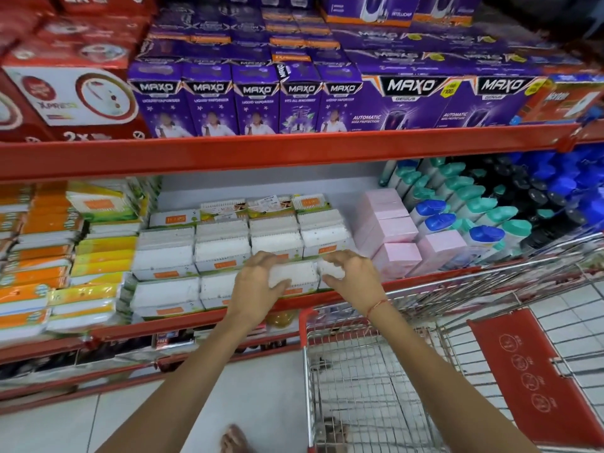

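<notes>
Both my hands reach to the front row of white cotton-bud packs on the middle shelf. My left hand (pixel 258 279) grips one white pack (pixel 299 274) by its left end, fingers over the top and thumb below. My right hand (pixel 351 277) curls round the neighbouring white pack (pixel 330 269) at the right. More white packs (pixel 222 250) with orange labels lie stacked in rows behind and to the left.
A wire shopping cart (pixel 376 380) with a red rim and red child-seat flap (pixel 536 377) stands at the lower right, under my right arm. Pink boxes (pixel 395 237) and bottles (pixel 474 210) sit to the right, orange and yellow packs (pixel 49 256) to the left. Purple boxes (pixel 258 99) fill the shelf above.
</notes>
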A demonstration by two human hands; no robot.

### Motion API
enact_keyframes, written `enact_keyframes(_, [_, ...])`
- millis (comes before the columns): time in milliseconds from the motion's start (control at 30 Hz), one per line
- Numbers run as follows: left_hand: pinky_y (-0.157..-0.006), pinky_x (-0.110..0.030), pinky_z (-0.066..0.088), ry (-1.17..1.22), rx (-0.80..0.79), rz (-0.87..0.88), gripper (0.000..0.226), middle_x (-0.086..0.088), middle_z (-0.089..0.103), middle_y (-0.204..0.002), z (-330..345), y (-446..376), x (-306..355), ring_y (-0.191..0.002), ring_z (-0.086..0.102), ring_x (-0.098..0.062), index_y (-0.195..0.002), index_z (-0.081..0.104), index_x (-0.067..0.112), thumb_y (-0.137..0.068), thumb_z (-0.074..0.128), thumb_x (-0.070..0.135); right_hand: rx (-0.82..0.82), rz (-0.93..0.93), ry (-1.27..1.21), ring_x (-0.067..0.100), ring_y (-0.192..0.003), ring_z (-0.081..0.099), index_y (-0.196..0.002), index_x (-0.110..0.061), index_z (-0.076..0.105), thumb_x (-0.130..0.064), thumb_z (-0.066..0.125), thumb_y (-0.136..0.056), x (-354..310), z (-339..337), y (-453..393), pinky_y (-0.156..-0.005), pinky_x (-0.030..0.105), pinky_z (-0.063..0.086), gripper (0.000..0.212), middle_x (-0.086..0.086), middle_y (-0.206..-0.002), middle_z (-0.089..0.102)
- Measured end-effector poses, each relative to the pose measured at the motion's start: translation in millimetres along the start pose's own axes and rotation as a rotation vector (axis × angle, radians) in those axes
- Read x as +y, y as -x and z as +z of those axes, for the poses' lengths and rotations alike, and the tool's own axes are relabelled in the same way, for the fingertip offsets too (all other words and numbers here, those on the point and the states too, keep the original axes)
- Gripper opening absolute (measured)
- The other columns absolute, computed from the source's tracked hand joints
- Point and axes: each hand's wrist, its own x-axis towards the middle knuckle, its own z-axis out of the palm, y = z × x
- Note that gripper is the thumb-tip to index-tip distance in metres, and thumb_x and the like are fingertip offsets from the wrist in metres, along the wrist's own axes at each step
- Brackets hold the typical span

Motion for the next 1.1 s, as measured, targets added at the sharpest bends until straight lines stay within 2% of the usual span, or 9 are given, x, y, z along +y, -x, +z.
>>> enact_keyframes(100, [-0.082, -0.023, 0.053, 0.190, 0.133, -0.132, 0.021, 0.001, 0.068, -0.097, -14, 33, -20, -0.085, 0.063, -0.006, -0.099, 0.069, 0.010, -0.082, 0.070, 0.023, -0.095, 0.231, -0.488, 0.017, -0.090, 0.068, -0.103, -0.006, 0.071, -0.015, 0.071, -0.081, -25, 28, 18, -0.087, 0.021, 0.054, 0.024, 0.004, -0.096, 0.073])
enact_keyframes(200, [-0.073, -0.014, 0.053, 0.385, 0.185, -0.384, 0.018, -0.001, 0.070, -0.084, -22, 64, -49, -0.070, 0.063, 0.006, -0.092, 0.071, 0.006, -0.085, 0.067, 0.022, -0.303, 0.620, -1.109, 0.031, -0.107, 0.065, -0.116, 0.008, 0.059, -0.006, 0.064, -0.086, -53, 56, 32, -0.096, 0.033, 0.052, 0.033, 0.021, -0.112, 0.068])
enact_keyframes(300, [-0.081, -0.032, 0.059, 0.726, 0.181, -0.743, 0.019, -0.015, 0.070, -0.094, -29, 84, -82, -0.077, 0.066, -0.015, -0.094, 0.067, 0.004, -0.090, 0.061, 0.021, -0.396, 0.807, -1.435, 0.037, -0.121, 0.054, -0.125, 0.011, 0.048, -0.007, 0.059, -0.090, -79, 77, 37, -0.095, 0.034, 0.050, 0.041, 0.030, -0.128, 0.055])
enact_keyframes(367, [-0.082, -0.030, 0.058, 1.081, 0.178, -0.952, 0.033, -0.023, 0.063, -0.110, -40, 86, -93, -0.087, 0.065, -0.026, -0.113, 0.057, -0.006, -0.094, 0.055, 0.021, -0.403, 0.879, -1.553, 0.037, -0.123, 0.052, -0.131, 0.012, 0.040, -0.013, 0.059, -0.091, -90, 88, 35, -0.090, 0.034, 0.054, 0.051, 0.032, -0.134, 0.049])
enact_keyframes(533, [-0.108, -0.039, 0.043, 1.499, 0.243, -1.117, 0.056, -0.030, 0.042, -0.139, -67, 75, -109, -0.124, 0.051, -0.037, -0.139, 0.031, -0.006, -0.096, 0.050, 0.025, -0.293, 0.998, -1.678, 0.037, -0.125, 0.051, -0.137, 0.005, 0.034, -0.021, 0.061, -0.090, -112, 109, 20, -0.085, 0.035, 0.059, 0.060, 0.029, -0.143, 0.038])
enact_keyframes(667, [-0.106, -0.043, 0.045, 1.586, 0.260, -1.170, 0.059, -0.029, 0.030, -0.149, -70, 56, -109, -0.130, 0.044, -0.038, -0.142, 0.029, 0.002, -0.093, 0.054, 0.025, -0.227, 1.035, -1.642, 0.035, -0.123, 0.053, -0.139, -0.004, 0.036, -0.023, 0.058, -0.092, -118, 120, 8, -0.104, 0.037, 0.047, 0.055, 0.028, -0.144, 0.037])
enact_keyframes(800, [-0.104, -0.042, 0.047, 1.552, 0.253, -1.196, 0.048, -0.028, 0.030, -0.149, -71, 43, -110, -0.132, 0.042, -0.039, -0.137, 0.037, -0.003, -0.095, 0.050, 0.016, -0.229, 1.034, -1.596, 0.037, -0.126, 0.050, -0.140, -0.004, 0.037, -0.017, 0.055, -0.094, -129, 117, -1, -0.106, 0.039, 0.045, 0.051, 0.027, -0.148, 0.033])
enact_keyframes(1000, [-0.071, -0.031, 0.062, 1.502, 0.216, -1.190, 0.040, -0.028, 0.042, -0.142, -79, 30, -121, -0.116, 0.058, -0.039, -0.133, 0.043, -0.001, -0.096, 0.049, 0.014, -0.207, 0.985, -1.491, 0.038, -0.125, 0.050, -0.135, -0.003, 0.044, -0.009, 0.051, -0.096, -144, 112, -8, -0.107, 0.039, 0.043, 0.041, 0.028, -0.148, 0.034])
enact_keyframes(1100, [-0.093, -0.033, 0.054, 1.487, 0.203, -1.189, 0.040, -0.029, 0.036, -0.146, -84, 24, -124, -0.123, 0.053, -0.039, -0.133, 0.041, -0.003, -0.096, 0.048, 0.011, -0.205, 0.980, -1.451, 0.037, -0.123, 0.053, -0.136, -0.004, 0.043, -0.010, 0.050, -0.096, -149, 114, -16, -0.101, 0.039, 0.048, 0.041, 0.028, -0.147, 0.035])
